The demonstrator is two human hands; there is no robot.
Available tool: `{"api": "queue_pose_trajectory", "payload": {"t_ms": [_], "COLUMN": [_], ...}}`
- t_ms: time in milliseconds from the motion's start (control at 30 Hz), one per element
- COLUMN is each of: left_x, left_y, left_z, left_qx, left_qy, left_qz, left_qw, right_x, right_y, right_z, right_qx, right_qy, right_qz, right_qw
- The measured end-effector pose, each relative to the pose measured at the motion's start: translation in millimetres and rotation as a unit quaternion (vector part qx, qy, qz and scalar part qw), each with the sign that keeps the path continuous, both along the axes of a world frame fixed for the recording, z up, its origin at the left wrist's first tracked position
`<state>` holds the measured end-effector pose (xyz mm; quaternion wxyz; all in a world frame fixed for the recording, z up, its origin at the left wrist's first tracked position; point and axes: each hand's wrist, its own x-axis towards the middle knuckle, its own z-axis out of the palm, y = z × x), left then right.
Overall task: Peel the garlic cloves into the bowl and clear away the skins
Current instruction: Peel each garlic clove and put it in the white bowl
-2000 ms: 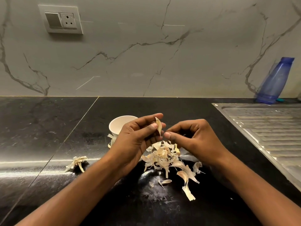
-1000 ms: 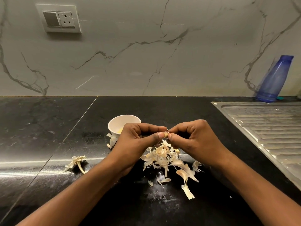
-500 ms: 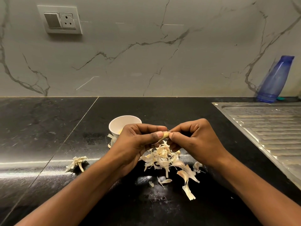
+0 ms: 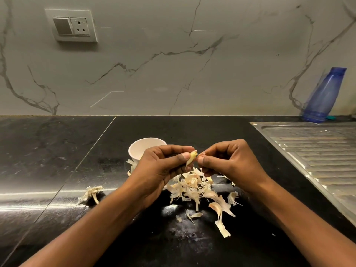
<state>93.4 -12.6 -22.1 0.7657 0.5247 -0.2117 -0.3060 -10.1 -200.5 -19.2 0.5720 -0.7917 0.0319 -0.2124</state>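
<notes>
My left hand (image 4: 160, 166) pinches a small pale garlic clove (image 4: 191, 158) between thumb and fingers, above the black counter. My right hand (image 4: 229, 162) is right beside it, thumb and forefinger pinched at the clove's tip on a bit of skin. Below both hands lies a pile of papery garlic skins (image 4: 194, 186), with a few longer strips trailing to the right and front. A small white bowl (image 4: 141, 148) stands just behind my left hand, partly hidden by it; its contents are not visible.
A dried garlic stem with skins (image 4: 92, 193) lies alone to the left on the black counter (image 4: 57, 151). A steel sink drainboard (image 4: 317, 157) fills the right side. A blue plastic bottle (image 4: 325, 95) leans against the marble wall behind it.
The hands dropped from a raised strip of skin and came together on the clove. The clove now shows more between the thumbs, and the right fingers have drawn slightly away from it.
</notes>
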Motion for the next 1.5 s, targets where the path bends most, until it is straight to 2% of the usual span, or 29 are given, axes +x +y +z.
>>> {"api": "queue_pose_trajectory", "payload": {"t_ms": [467, 800, 867, 967, 1067, 1200, 1267, 1400, 1500], "left_x": [1, -1, -2, -3, -4, -4, -4, -3, 0], "left_y": [0, -2, -2, -2, -1, -1, -1, -1, 0], "left_z": [-6, -7, -9, -11, -12, -12, -11, -10, -5], "left_qx": [0.025, 0.040, 0.060, 0.106, 0.108, 0.101, 0.089, 0.033, -0.013], "left_qy": [-0.063, -0.098, -0.141, -0.263, -0.296, -0.293, -0.262, -0.122, -0.027], "left_qz": [0.020, 0.012, 0.021, 0.041, 0.039, 0.026, 0.014, -0.010, 0.004], "left_qw": [0.998, 0.994, 0.988, 0.958, 0.948, 0.951, 0.961, 0.992, 1.000], "right_x": [3, 5, 5, 3, 1, 2, 3, 4, 4], "right_y": [-3, 3, 3, 4, 6, 5, 5, 4, 2], "right_z": [1, -4, -4, -2, -1, -2, -2, -2, -3], "right_qx": [0.019, 0.031, 0.021, -0.004, -0.034, -0.048, -0.041, -0.009, 0.022], "right_qy": [0.023, 0.015, 0.011, 0.002, 0.000, 0.001, 0.000, -0.007, -0.017], "right_qz": [0.018, -0.020, -0.024, -0.024, -0.018, -0.009, 0.000, 0.006, -0.008], "right_qw": [0.999, 0.999, 0.999, 1.000, 0.999, 0.999, 0.999, 1.000, 1.000]}}
